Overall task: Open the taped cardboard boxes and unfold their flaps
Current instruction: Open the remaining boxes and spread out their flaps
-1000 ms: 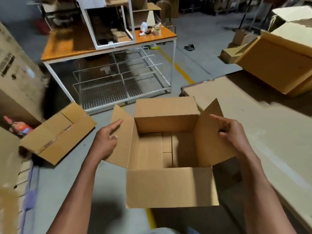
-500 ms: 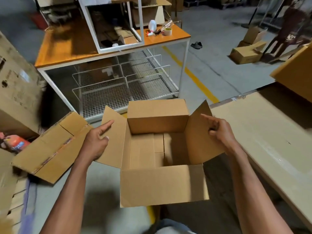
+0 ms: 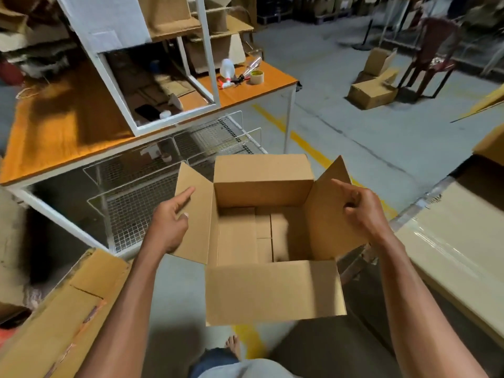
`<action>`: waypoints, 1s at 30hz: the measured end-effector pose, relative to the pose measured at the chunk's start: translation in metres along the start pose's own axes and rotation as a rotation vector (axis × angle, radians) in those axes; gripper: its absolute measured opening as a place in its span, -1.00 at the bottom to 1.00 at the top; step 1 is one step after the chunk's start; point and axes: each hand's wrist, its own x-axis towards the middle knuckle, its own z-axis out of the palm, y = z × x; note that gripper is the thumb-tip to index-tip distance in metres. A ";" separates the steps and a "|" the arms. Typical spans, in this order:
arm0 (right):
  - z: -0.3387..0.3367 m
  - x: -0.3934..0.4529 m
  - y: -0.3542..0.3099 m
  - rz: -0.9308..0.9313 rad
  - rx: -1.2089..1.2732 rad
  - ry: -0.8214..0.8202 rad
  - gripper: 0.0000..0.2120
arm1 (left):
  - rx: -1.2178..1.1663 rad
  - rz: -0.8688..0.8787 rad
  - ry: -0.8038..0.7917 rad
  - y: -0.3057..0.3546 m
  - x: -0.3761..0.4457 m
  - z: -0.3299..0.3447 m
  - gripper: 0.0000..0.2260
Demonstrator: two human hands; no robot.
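Left grip [image 3: 169, 219] — right grip [image 3: 360, 211] — on unmarked open box [image 3: 272, 290] flaps

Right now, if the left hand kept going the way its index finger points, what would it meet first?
The left hand points up and rightward along the open box's left flap. Continuing, it would probably slide off that flap's upper edge toward the far flap; depth is unclear.

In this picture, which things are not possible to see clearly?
Head view:
- Open box: outer side walls, hidden by its flaps.
- Left hand: curled fingers behind the left flap.
- Taped box: cut off by the left edge.
- Tape roll: too small, blurred.
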 end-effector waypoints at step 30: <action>-0.111 0.387 0.041 0.408 0.003 0.548 -0.34 | 0.064 0.470 -0.411 0.248 0.575 0.225 -0.36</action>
